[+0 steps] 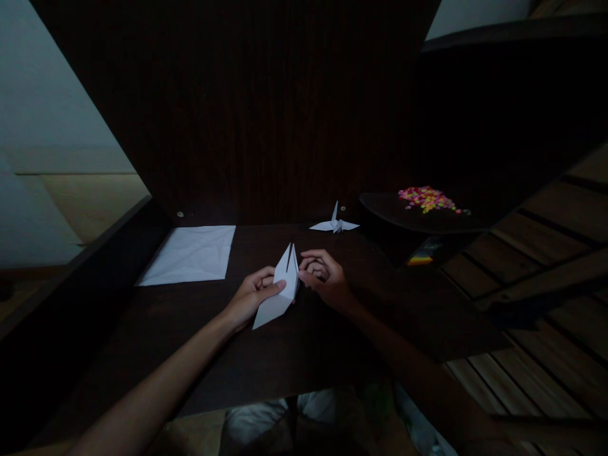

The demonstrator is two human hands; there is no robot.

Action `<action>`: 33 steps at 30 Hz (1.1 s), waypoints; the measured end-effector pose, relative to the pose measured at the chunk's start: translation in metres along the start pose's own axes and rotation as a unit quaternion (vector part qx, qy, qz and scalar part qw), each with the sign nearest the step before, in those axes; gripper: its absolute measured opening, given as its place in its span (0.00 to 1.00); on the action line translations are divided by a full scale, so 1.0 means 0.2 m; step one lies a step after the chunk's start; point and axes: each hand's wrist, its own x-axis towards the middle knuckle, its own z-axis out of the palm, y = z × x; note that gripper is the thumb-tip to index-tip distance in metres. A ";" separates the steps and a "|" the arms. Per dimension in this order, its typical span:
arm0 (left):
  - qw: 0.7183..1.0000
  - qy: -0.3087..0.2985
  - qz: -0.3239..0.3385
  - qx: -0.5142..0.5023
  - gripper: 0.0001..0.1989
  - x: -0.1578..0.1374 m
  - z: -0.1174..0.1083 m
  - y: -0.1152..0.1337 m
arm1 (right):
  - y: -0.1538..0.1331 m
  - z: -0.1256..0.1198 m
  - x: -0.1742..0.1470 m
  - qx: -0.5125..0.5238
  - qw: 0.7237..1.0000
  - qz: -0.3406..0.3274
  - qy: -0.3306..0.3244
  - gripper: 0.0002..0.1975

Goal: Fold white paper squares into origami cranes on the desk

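Observation:
A piece of white folded origami paper [279, 302], with two narrow points at its top split by a slit, is tilted above the desk. My left hand [251, 297] grips it from the left, thumb flat on its front face; the fingers behind are mostly hidden. On the other side, my right hand [327, 277] has curled fingers, and its thumb and fingertips meet the paper's right edge. A finished white paper crane [336, 225] with spread wings stands at the back of the desk. To the left lies a flat, creased white sheet of paper [192, 254].
The dark wooden desk [228, 367] has a tall back panel [266, 114] and a raised left side edge [85, 266]. A curved shelf [380, 206] at right bears a heap of small colourful pieces [427, 199]. Under it sits a yellow-and-red item [422, 259]. The room is dim.

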 end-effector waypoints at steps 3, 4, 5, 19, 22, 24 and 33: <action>0.999 0.031 0.039 -0.005 0.16 0.00 0.00 -0.01 | 0.00 0.00 0.00 -0.015 0.998 0.030 -0.050 0.16; 0.998 0.040 0.053 0.002 0.16 0.00 0.00 -0.01 | 0.00 0.01 0.00 -0.022 0.997 0.035 -0.063 0.13; 0.997 0.046 0.064 0.012 0.16 0.00 0.00 -0.01 | 0.00 0.01 -0.01 -0.024 0.996 0.040 -0.072 0.12; 0.982 0.072 0.135 0.111 0.13 -0.01 -0.04 0.05 | 0.01 0.02 0.01 0.124 0.970 0.177 -0.108 0.11; 0.987 0.065 0.131 0.073 0.16 0.00 -0.05 0.05 | 0.00 0.02 0.00 0.117 0.971 0.174 -0.114 0.10; 0.989 0.054 0.128 0.041 0.18 0.00 -0.05 0.05 | 0.00 0.02 -0.01 0.114 0.971 0.170 -0.121 0.10; 0.993 0.019 0.115 -0.014 0.11 -0.01 -0.06 0.05 | -0.01 0.02 -0.02 0.088 0.975 0.152 -0.134 0.10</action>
